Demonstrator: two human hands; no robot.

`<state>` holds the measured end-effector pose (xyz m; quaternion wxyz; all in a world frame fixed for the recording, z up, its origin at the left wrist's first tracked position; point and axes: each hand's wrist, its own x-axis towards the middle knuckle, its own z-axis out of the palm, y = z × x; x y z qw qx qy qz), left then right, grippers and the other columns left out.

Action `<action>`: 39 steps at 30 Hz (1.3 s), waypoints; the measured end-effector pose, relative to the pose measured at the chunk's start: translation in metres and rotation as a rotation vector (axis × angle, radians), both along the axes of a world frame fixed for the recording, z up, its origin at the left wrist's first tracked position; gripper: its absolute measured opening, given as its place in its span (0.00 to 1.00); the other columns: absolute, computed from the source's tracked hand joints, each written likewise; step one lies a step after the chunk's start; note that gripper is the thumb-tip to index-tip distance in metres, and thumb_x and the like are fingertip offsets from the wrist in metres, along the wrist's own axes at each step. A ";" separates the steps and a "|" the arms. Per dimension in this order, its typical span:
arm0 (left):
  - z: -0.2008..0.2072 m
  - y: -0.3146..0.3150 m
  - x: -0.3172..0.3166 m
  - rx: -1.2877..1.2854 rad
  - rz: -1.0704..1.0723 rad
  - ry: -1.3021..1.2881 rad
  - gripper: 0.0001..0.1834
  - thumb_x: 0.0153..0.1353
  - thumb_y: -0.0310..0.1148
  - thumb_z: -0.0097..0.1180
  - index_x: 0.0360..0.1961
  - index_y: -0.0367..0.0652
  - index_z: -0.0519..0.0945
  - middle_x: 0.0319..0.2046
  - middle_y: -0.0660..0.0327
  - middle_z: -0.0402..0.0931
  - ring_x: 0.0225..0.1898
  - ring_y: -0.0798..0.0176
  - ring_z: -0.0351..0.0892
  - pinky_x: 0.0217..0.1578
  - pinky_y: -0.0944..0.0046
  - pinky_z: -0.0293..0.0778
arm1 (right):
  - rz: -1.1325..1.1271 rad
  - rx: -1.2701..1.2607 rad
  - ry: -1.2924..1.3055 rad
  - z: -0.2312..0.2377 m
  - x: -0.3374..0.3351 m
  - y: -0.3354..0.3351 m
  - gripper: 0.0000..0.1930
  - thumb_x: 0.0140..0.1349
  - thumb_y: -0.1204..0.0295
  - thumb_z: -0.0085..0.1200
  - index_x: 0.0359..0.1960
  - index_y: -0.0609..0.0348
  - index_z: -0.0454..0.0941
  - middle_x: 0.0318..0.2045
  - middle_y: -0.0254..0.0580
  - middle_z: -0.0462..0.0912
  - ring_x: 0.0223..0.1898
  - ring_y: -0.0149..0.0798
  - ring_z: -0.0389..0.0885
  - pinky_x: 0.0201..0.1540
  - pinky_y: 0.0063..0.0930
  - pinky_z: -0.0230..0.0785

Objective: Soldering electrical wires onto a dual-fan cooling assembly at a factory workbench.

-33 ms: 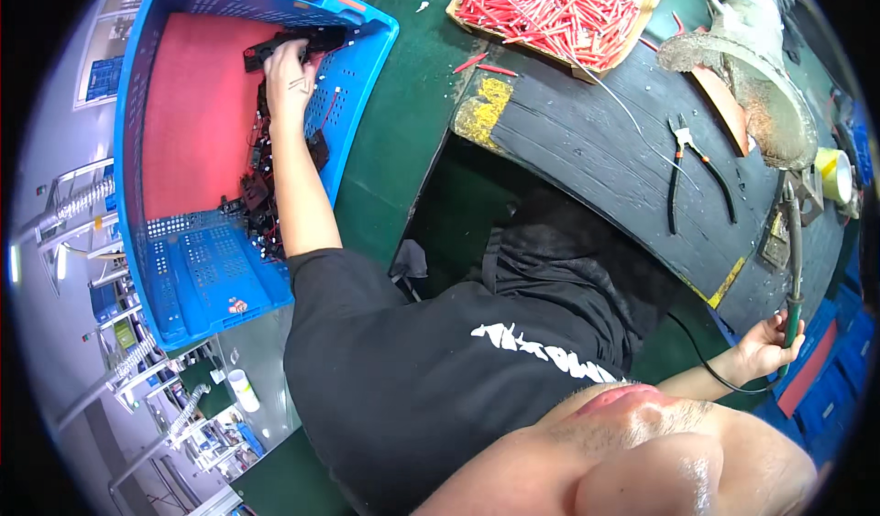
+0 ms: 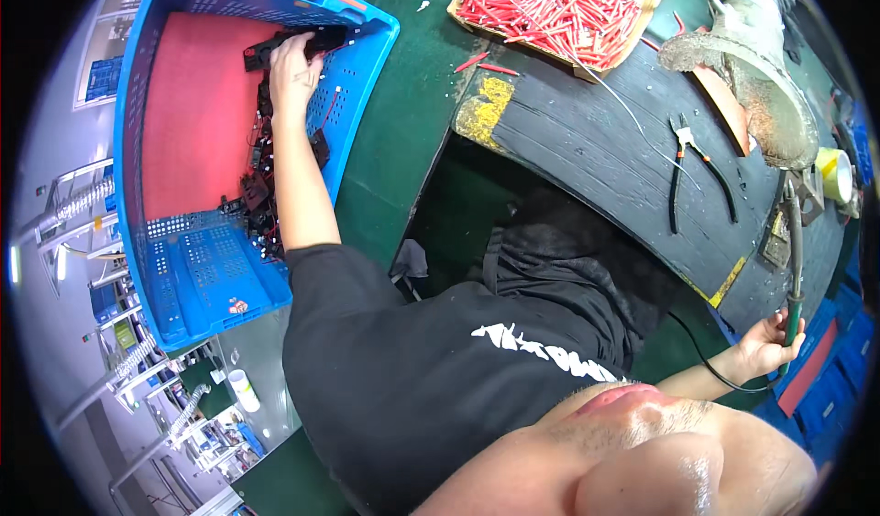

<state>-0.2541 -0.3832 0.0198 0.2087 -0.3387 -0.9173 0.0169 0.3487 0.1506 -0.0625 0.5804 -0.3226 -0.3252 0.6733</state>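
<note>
My left hand (image 2: pixel 294 73) reaches into a blue plastic crate (image 2: pixel 367 104) at the left. Its fingers curl over a long black plastic part (image 2: pixel 263 55) near the crate's far end; the fingertips are partly hidden. More black parts with thin wires (image 2: pixel 259 191) lie in a row below it, along the crate's right side. Off at the right, my right hand (image 2: pixel 768 344) is closed round the green handle of a soldering iron (image 2: pixel 793 319). The iron's metal shaft points up, toward a small metal stand (image 2: pixel 804 195), and a black cable trails from the handle.
A red sheet (image 2: pixel 197 113) lines the crate. On the dark workbench (image 2: pixel 587 140), a tray (image 2: pixel 463 21) holds many red wire pieces. Cutting pliers (image 2: pixel 683 140) lie beside a strand of solder wire (image 2: pixel 632 117). A dirty fume funnel (image 2: pixel 779 104) and a yellow-white roll (image 2: pixel 832 175) are at the right.
My left hand has shifted slightly up and right over the black plastic part. My right hand and the soldering iron look unchanged.
</note>
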 end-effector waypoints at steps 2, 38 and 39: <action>-0.019 -0.002 -0.029 -0.037 0.286 -0.080 0.33 0.52 0.53 0.60 0.51 0.38 0.76 0.48 0.46 0.75 0.52 0.40 0.70 0.53 0.49 0.68 | -0.016 -0.018 0.018 -0.002 0.000 0.001 0.15 0.62 0.64 0.51 0.36 0.68 0.79 0.29 0.51 0.81 0.30 0.45 0.80 0.32 0.24 0.76; -0.022 0.168 0.186 1.475 -0.550 -1.333 0.31 0.51 0.25 0.67 0.56 0.28 0.69 0.51 0.50 0.75 0.51 0.58 0.77 0.53 0.62 0.74 | -0.026 -0.039 0.041 -0.009 0.025 -0.014 0.16 0.62 0.64 0.52 0.37 0.68 0.80 0.32 0.52 0.83 0.33 0.47 0.82 0.34 0.27 0.77; -0.026 0.174 0.189 1.515 -0.567 -1.382 0.35 0.51 0.34 0.69 0.56 0.27 0.68 0.51 0.48 0.74 0.51 0.55 0.78 0.52 0.56 0.75 | -0.026 -0.038 0.049 -0.007 0.024 -0.015 0.16 0.62 0.64 0.52 0.36 0.68 0.80 0.32 0.51 0.83 0.33 0.47 0.82 0.34 0.27 0.76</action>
